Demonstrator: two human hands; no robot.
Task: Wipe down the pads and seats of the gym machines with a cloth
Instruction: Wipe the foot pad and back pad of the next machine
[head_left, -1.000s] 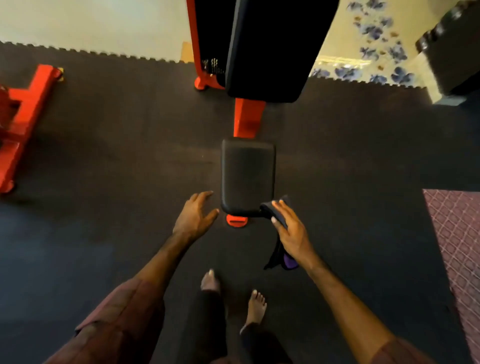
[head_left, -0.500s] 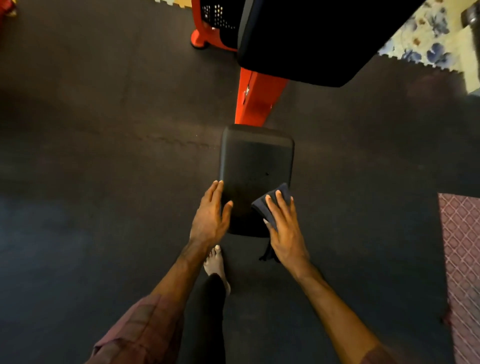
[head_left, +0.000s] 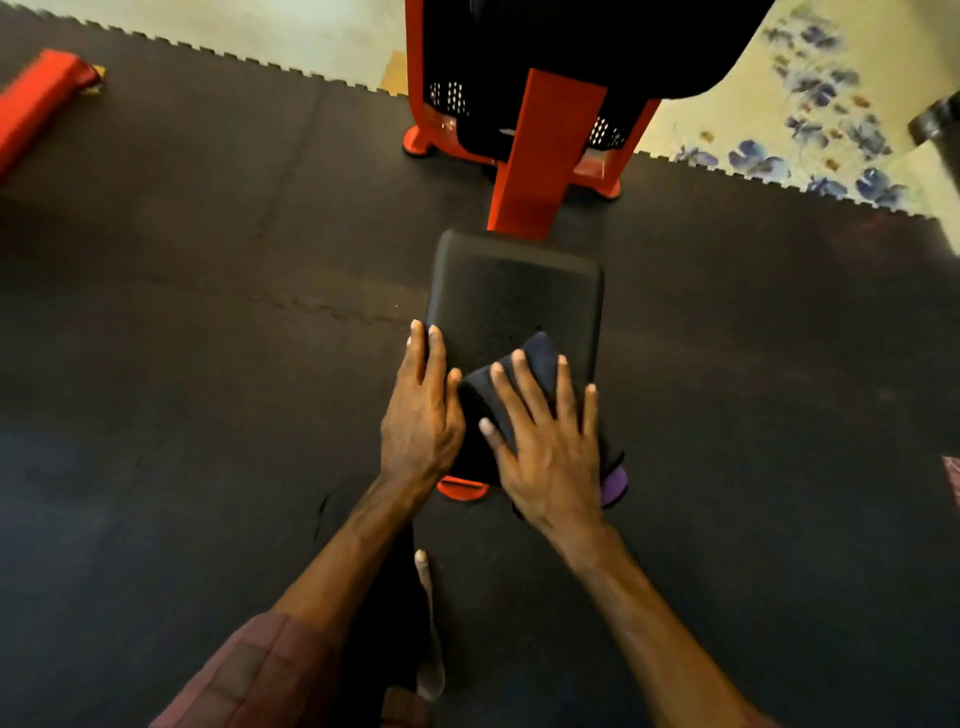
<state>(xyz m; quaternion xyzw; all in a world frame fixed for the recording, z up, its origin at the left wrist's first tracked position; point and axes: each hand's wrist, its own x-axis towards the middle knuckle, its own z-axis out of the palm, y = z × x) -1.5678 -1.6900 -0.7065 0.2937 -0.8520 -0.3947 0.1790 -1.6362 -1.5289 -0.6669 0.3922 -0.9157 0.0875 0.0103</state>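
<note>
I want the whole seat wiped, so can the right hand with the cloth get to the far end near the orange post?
Probably yes: the seat beyond the right hand and cloth lies bare.

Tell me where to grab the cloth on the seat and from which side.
Take the cloth at its loose near end, which hangs over the seat's front edge by the purple corner. Come from the near right. The rest lies flat under the right hand, leaving nothing to pinch.

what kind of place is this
Most likely a small gym, perhaps a home one. An orange-framed weight machine with a black padded seat stands on interlocking dark rubber floor mats, and beyond the mats' edge is floral-patterned flooring.
</note>
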